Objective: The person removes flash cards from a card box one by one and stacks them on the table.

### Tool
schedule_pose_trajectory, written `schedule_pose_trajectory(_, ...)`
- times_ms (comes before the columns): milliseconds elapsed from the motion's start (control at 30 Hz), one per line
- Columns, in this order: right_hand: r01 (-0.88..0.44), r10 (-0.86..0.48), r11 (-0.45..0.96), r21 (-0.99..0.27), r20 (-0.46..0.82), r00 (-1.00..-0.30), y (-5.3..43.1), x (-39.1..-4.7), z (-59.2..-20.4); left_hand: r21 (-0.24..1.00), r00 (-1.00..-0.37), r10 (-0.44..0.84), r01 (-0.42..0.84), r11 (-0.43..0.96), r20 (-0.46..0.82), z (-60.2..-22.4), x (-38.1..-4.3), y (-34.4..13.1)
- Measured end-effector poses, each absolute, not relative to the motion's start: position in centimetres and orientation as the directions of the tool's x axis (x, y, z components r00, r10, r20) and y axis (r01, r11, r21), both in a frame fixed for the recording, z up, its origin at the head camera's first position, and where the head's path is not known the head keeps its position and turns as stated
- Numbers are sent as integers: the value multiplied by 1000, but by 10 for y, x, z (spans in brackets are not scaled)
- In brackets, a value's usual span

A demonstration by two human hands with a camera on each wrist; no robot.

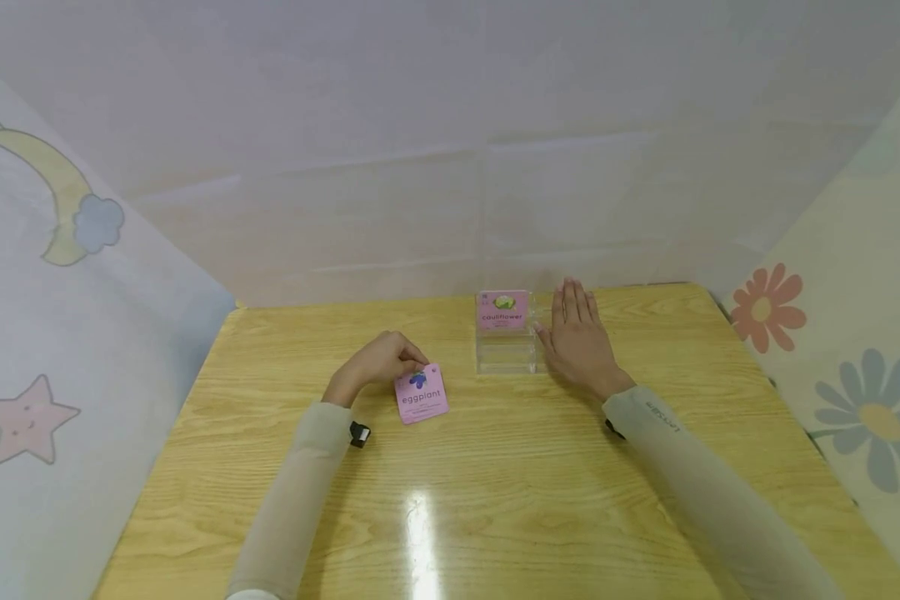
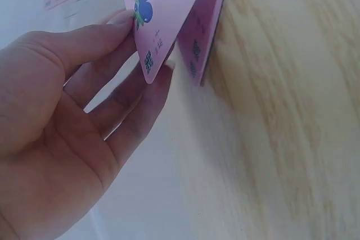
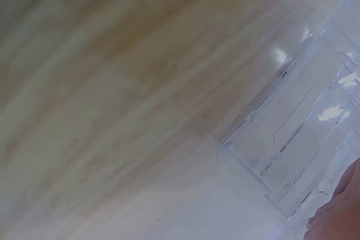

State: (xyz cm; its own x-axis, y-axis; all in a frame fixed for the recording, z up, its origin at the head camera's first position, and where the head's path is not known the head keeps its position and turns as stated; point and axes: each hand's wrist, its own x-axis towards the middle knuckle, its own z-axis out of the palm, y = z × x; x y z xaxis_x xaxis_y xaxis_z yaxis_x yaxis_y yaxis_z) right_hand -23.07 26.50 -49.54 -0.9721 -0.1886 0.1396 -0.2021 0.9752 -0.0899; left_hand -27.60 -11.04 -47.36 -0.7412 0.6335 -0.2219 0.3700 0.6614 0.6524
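My left hand (image 1: pixel 382 358) pinches a pink eggplant card (image 1: pixel 423 402) by its upper edge, thumb on the printed face. In the left wrist view the eggplant card (image 2: pixel 164 12) tilts up off another pink card (image 2: pixel 198 40) below it, above the wooden table. To the right stands a clear plastic stepped stand (image 1: pixel 506 357). A pink cauliflower card (image 1: pixel 504 312) leans in its back tier. Beside the stand's right side lies my right hand (image 1: pixel 581 342), palm down with straight fingers and the thumb close to the stand. Only part of that hand shows in the right wrist view.
The wooden table (image 1: pixel 480 483) ends at a pale back wall (image 1: pixel 390 217), just behind the stand. A moon-and-star panel (image 1: pixel 135 350) borders the left side and a flower-printed panel (image 1: pixel 817 250) the right. Dark wrist devices sit under both sleeves.
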Motion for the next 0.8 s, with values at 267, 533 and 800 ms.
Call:
schedule_pose_trajectory(267,-207,-194,973,-97,131,-972,265,-231,-496,646,-769,604,355,676,-208,-476,-271,-110)
schedule_pose_trajectory(533,-212,-199,975,-74,153,-968,266,-233,-496,643,-778,599,362,675,-190,-476,-271,-110)
schedule_pose_trajectory(800,-202,-189,976,-85,140,-972,265,-231,-495,650,-772,619,395,649,-149,-473,-272,-107)
